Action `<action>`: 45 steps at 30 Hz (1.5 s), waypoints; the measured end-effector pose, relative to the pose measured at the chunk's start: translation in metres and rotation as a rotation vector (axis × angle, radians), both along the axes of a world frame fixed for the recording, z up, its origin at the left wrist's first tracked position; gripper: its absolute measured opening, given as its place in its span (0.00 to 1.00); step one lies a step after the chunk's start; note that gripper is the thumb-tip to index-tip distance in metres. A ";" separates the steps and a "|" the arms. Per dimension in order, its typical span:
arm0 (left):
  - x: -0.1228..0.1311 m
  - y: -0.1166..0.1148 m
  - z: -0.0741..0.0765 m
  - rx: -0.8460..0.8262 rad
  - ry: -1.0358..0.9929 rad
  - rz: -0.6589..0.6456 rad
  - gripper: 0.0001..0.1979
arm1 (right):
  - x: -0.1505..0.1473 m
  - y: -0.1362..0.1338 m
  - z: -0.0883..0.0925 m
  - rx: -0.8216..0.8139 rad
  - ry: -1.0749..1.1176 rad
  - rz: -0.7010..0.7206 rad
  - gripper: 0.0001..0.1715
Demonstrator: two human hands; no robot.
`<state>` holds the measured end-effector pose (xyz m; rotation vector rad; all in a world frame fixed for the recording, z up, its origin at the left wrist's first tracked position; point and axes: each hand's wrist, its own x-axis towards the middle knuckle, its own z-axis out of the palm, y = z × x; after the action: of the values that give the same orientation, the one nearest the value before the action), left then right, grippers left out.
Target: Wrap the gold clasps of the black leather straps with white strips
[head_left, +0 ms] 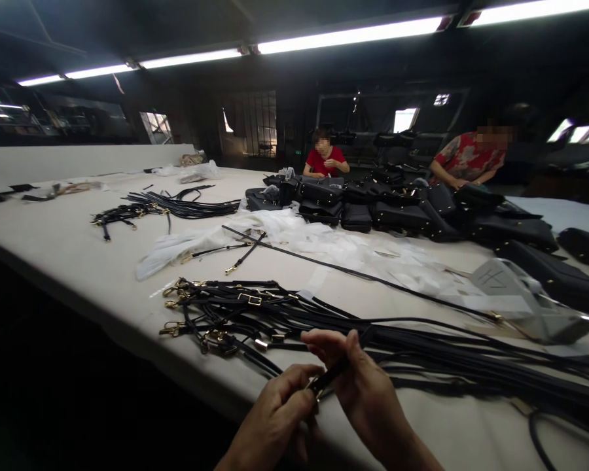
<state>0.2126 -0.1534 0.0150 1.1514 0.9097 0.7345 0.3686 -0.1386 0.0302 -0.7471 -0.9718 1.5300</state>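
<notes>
At the near edge of the table (53,248), my left hand (275,415) and my right hand (366,389) both pinch one black strap (332,375), tight, just above the table. Right behind them lies a big pile (255,314) of straps, too many to count. Farther off is a second pile (161,206), then many black bags (397,212). Two people (324,159) sit at the far side.

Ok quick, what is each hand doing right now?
Left hand: closed, pinching the clasp end of a black strap.
Right hand: closed, pinching the same black strap.
</notes>
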 end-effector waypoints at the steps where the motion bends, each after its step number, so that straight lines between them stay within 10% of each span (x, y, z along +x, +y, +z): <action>1: 0.000 0.001 -0.003 -0.031 -0.027 -0.028 0.19 | 0.004 0.002 0.002 -0.069 0.130 -0.006 0.32; 10: -0.002 0.008 -0.009 0.091 0.121 -0.011 0.16 | 0.045 0.013 0.004 -0.237 0.529 -0.054 0.25; 19: 0.010 0.012 0.005 0.304 0.363 0.035 0.12 | 0.048 -0.001 -0.018 -0.220 -0.097 -0.017 0.20; 23: 0.009 0.014 0.009 0.485 0.415 0.087 0.10 | 0.043 -0.004 -0.024 -0.284 -0.074 -0.036 0.22; 33: -0.001 0.008 0.023 0.287 0.316 -0.136 0.08 | 0.039 -0.007 -0.024 -0.304 -0.037 -0.031 0.21; 45: 0.009 0.007 0.016 0.356 0.401 0.025 0.10 | 0.032 -0.014 -0.022 -0.194 -0.319 -0.153 0.23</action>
<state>0.2217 -0.1468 0.0313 1.6438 1.1571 0.7158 0.4006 -0.1525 0.0077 -1.2041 -0.9797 1.4086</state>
